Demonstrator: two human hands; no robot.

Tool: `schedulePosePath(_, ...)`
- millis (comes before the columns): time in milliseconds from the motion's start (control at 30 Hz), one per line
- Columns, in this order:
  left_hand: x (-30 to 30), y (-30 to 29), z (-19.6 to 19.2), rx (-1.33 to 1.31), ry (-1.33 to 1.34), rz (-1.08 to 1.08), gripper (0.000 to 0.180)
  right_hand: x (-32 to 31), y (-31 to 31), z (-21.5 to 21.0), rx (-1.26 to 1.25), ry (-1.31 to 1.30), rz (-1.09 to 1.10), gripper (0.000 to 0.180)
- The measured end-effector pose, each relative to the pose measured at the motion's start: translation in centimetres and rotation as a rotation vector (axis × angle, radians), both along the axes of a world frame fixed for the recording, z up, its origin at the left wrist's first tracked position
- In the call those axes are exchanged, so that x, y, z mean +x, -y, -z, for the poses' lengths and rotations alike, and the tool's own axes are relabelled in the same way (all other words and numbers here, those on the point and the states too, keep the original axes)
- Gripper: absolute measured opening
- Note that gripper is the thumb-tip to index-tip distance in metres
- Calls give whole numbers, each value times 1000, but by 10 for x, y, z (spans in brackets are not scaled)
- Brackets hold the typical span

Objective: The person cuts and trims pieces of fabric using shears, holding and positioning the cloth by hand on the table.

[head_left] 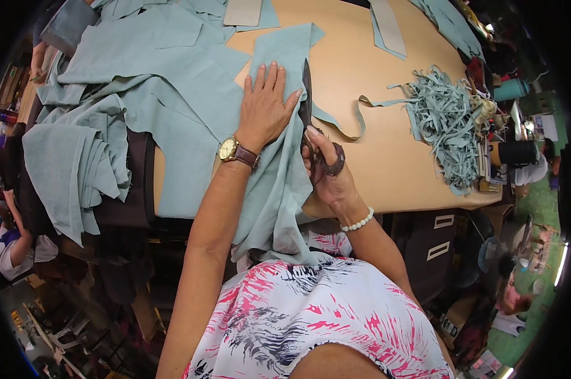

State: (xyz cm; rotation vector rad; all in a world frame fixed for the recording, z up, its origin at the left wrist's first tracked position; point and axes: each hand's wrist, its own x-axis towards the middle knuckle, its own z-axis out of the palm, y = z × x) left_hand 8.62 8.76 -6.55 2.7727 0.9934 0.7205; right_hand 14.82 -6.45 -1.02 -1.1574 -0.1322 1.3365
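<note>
A length of light teal fabric (276, 47) lies on the tan tabletop and drapes over the near edge toward my lap. My left hand (265, 101) rests flat on it with fingers spread, pressing it down. Dark fabric shears (307, 95) are in my right hand (328, 164), with thumb and fingers through the wrapped handles. The blades point away from me along the fabric's right edge. A narrow cut strip (336, 126) curls to the right of the shears. Whether the blades are closed I cannot tell.
A heap of thin teal offcut strips (443, 126) sits at the table's right. More teal fabric sheets (146, 57) cover the left, and a folded stack (77, 158) hangs over the left edge. Pale pattern pieces (387, 28) lie at the far side. Other people work around the table.
</note>
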Motion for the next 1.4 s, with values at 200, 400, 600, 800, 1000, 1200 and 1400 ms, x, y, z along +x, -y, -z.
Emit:
schedulePosePath(200, 0, 0, -1, -22, 21, -3, 56, 6, -6, 2, 18, -6, -1, 30)
schedulePosePath(400, -1, 1, 1, -40, 28, -1, 54, 3, -14, -6, 6, 39, 47, 35)
schedulePosePath(600, -3, 4, -3, -90, 51, 8, 54, 8, -17, -1, 33, 8, 32, 32)
schedulePosePath(800, -5, 6, 0, -59, 116, 18, 56, 7, -22, 3, 34, 12, 30, 31)
schedulePosePath(1000, -6, 8, -2, -76, 43, 7, 55, 3, -19, 3, 52, 81, 70, 34)
schedulePosePath(1200, -5, 7, -2, -78, 63, 3, 55, 5, -18, 4, 36, 72, 32, 37)
schedulePosePath(1400, -5, 6, -1, -73, 66, -3, 55, 4, -16, 4, 24, 119, 27, 37)
